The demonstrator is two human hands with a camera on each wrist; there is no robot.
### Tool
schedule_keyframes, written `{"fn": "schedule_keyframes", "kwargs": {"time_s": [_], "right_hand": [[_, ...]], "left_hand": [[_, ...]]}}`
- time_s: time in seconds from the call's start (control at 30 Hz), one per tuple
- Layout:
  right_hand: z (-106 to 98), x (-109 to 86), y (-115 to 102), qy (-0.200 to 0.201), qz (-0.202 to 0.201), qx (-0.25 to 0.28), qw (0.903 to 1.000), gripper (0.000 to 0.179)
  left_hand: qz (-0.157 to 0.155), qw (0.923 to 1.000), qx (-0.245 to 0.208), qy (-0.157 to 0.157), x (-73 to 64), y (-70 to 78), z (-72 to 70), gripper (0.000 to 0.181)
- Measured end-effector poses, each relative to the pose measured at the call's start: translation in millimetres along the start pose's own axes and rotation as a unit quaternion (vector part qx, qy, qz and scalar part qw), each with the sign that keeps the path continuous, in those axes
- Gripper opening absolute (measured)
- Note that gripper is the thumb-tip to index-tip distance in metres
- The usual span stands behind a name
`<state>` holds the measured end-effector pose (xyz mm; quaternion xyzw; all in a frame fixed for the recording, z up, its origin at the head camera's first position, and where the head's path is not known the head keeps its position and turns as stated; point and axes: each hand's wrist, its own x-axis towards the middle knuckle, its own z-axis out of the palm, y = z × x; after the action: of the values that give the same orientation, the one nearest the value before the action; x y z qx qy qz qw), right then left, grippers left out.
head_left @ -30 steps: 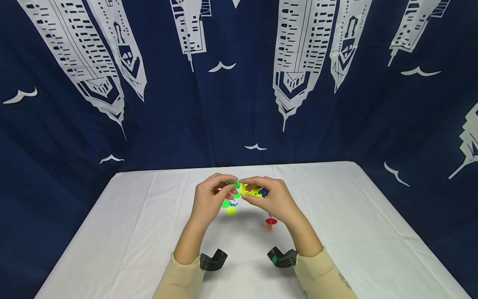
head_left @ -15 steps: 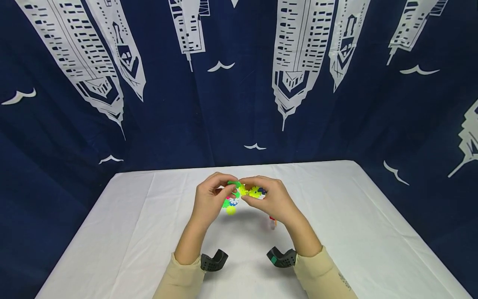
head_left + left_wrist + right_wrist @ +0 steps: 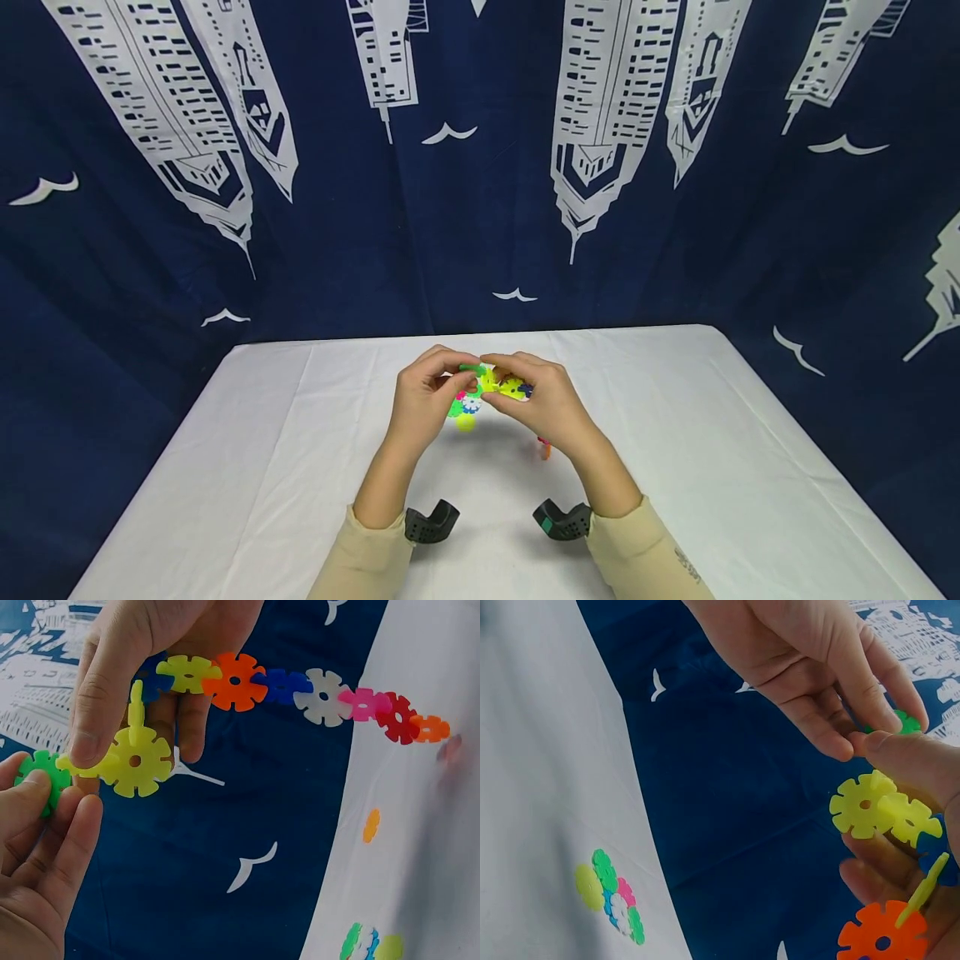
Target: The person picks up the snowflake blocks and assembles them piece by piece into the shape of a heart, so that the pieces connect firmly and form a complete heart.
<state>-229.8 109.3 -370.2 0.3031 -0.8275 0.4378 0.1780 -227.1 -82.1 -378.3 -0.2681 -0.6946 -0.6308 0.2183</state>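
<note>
Beside the green disc (image 3: 45, 763) my left hand (image 3: 426, 396) pinches, my right hand (image 3: 546, 396) grips the chain's yellow end (image 3: 120, 766); I'd keep both square while pressing.

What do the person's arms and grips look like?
I see beige fabric sleeves, the right one with dark markings. Beside each sits a black, angular gadget with holes; the right one has a green patch. The left grip and right grip wear no gloves.

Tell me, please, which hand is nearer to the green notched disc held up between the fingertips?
Left. The left hand pinches the green notched disc itself; the right hand is close beside it, holding the chain of linked discs.
</note>
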Motion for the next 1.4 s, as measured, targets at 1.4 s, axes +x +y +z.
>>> {"fn": "schedule_keyframes", "kwargs": {"time_s": [1.4], "right_hand": [[-6.5, -1.4, 0.4, -0.002, -0.028, -0.027, 0.9992, 0.032]], "left_hand": [[-0.047, 0.9982, 0.01, -0.036, -1.3, 0.7, 2.1, 0.017]]}}
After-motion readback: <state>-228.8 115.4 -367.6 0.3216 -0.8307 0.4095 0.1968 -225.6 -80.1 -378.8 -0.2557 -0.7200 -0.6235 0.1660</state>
